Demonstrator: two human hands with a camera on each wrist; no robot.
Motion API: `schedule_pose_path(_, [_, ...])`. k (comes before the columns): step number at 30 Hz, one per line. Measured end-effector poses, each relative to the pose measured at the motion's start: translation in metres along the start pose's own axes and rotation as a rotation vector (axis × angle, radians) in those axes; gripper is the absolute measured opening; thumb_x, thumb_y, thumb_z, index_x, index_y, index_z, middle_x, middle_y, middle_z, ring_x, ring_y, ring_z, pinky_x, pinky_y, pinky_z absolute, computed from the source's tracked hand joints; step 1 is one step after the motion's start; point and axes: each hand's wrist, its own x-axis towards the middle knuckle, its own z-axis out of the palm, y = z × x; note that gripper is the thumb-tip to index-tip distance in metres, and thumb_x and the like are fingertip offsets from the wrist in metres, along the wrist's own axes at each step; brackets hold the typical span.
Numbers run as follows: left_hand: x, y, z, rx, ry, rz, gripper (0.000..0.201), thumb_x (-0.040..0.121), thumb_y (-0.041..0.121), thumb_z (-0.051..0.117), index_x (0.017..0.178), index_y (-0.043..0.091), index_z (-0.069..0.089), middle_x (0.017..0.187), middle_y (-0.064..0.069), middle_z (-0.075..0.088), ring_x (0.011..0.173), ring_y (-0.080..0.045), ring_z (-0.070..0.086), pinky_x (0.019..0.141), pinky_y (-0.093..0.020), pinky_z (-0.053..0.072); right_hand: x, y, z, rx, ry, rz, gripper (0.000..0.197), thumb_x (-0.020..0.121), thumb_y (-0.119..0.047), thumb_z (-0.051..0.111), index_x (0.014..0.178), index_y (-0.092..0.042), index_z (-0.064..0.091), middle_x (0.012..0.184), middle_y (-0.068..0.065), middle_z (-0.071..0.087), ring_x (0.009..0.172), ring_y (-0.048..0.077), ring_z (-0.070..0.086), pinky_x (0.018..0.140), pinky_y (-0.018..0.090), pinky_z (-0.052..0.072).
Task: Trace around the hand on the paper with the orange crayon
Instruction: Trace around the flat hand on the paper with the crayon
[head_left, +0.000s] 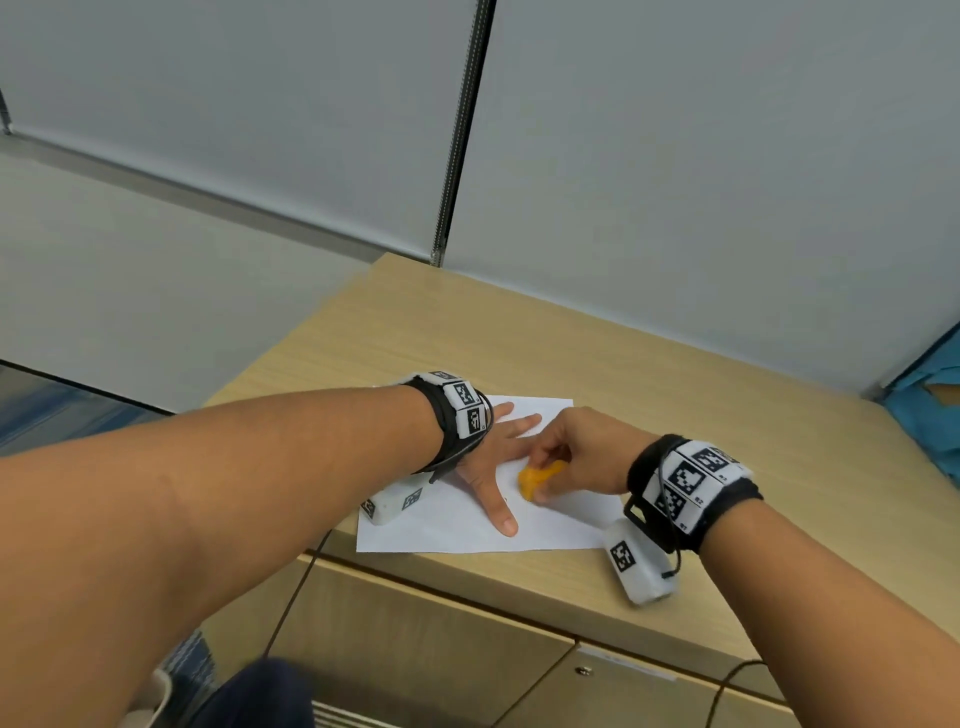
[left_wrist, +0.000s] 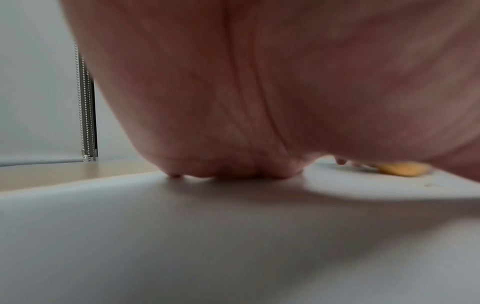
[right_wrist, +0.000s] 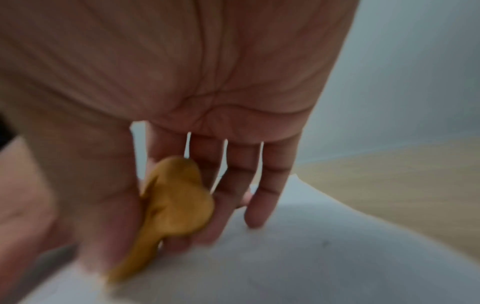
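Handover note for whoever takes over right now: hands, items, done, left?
Left hand: flat, palm down, fingers spread on the white paper sheet, which lies at the wooden desk's front edge.
Right hand: pinching the chunky orange crayon, tip on the paper between left thumb and index finger.
Done: no clear orange line visible yet.
Left: trace the whole outline, then lift the hand.

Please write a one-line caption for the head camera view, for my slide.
Left hand flat on white paper while right hand holds an orange crayon beside it.
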Motion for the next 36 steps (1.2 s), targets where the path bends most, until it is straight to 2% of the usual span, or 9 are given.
schedule_pose_path(5, [-0.003,0.0,-0.002,-0.004,-0.016,-0.033,0.122,0.062,0.086,0.061,0.149,0.05,-0.016,0.157,0.009,-0.035,0.145,-0.035,-0.027,0.112,-0.066,-0.005,0.007,-0.001,0.009,-0.05,0.213,0.002,0.017,0.083,-0.027,0.077,0.082,-0.011,0.073,0.074,0.002,0.067,0.063,0.013,0.053,0.064,0.029,0.047])
schedule_pose_path(8, [-0.002,-0.001,-0.001,0.018,-0.033,-0.071,0.127,0.056,0.091,0.057,0.144,0.051,-0.026,0.157,0.008,-0.035,0.145,-0.035,-0.027,0.114,-0.067,-0.002,-0.003,0.001,0.007,0.002,0.027,-0.035,0.014,0.078,-0.028,0.083,0.077,-0.018,0.074,0.061,-0.014,0.06,0.056,0.002,0.048,0.058,0.017,0.042])
schedule_pose_path(10, [-0.001,-0.001,-0.001,0.011,-0.036,-0.071,0.129,0.055,0.092,0.057,0.142,0.052,-0.028,0.157,0.008,-0.035,0.145,-0.035,-0.027,0.114,-0.067,-0.002,-0.005,0.002,0.005,0.014,-0.001,-0.036,0.015,0.075,-0.03,0.086,0.071,-0.026,0.071,0.056,-0.019,0.058,0.054,0.0,0.049,0.057,0.013,0.038])
schedule_pose_path(15, [-0.003,0.0,-0.003,-0.015,-0.035,-0.065,0.127,0.058,0.088,0.061,0.147,0.05,-0.021,0.157,0.009,-0.034,0.145,-0.034,-0.027,0.113,-0.067,-0.005,0.013,0.003,0.005,-0.112,0.212,0.038,0.016,0.084,-0.029,0.075,0.077,-0.016,0.07,0.073,0.001,0.065,0.065,0.016,0.055,0.058,0.025,0.043])
schedule_pose_path(20, [-0.004,0.002,-0.003,0.002,-0.048,-0.089,0.127,0.059,0.089,0.059,0.147,0.048,-0.023,0.157,0.007,-0.035,0.145,-0.034,-0.027,0.114,-0.065,-0.003,0.002,-0.002,0.0,-0.059,-0.009,-0.015,0.014,0.076,-0.031,0.085,0.078,-0.023,0.073,0.069,-0.014,0.06,0.062,0.002,0.051,0.059,0.014,0.039])
schedule_pose_path(26, [-0.004,0.001,-0.003,-0.003,-0.04,-0.079,0.129,0.057,0.089,0.06,0.147,0.047,-0.022,0.157,0.008,-0.034,0.146,-0.033,-0.026,0.113,-0.065,-0.003,0.01,-0.004,0.005,-0.111,0.163,0.038,0.018,0.083,-0.032,0.075,0.08,-0.015,0.071,0.077,0.002,0.067,0.067,0.014,0.055,0.062,0.028,0.046])
schedule_pose_path(31, [-0.004,0.001,-0.004,0.01,-0.056,-0.093,0.129,0.055,0.092,0.057,0.145,0.05,-0.025,0.157,0.008,-0.036,0.146,-0.034,-0.027,0.114,-0.066,-0.003,-0.001,-0.003,0.001,-0.065,-0.02,0.0,0.018,0.077,-0.031,0.084,0.072,-0.029,0.066,0.071,-0.013,0.061,0.064,0.002,0.052,0.061,0.016,0.041])
schedule_pose_path(33, [-0.005,0.0,-0.004,0.007,-0.056,-0.087,0.129,0.056,0.091,0.058,0.146,0.049,-0.024,0.157,0.008,-0.035,0.146,-0.033,-0.026,0.114,-0.067,-0.002,0.005,-0.001,-0.001,-0.088,0.072,0.051,0.018,0.081,-0.033,0.079,0.071,-0.023,0.066,0.07,-0.007,0.061,0.063,0.008,0.051,0.06,0.02,0.041])
schedule_pose_path(36, [-0.003,0.0,-0.004,-0.001,-0.055,-0.077,0.129,0.056,0.091,0.059,0.147,0.049,-0.022,0.157,0.008,-0.035,0.146,-0.033,-0.027,0.113,-0.067,-0.003,0.015,0.0,0.001,-0.12,0.184,0.146,0.023,0.083,-0.033,0.073,0.083,-0.01,0.071,0.083,0.009,0.069,0.068,0.019,0.054,0.061,0.03,0.045])
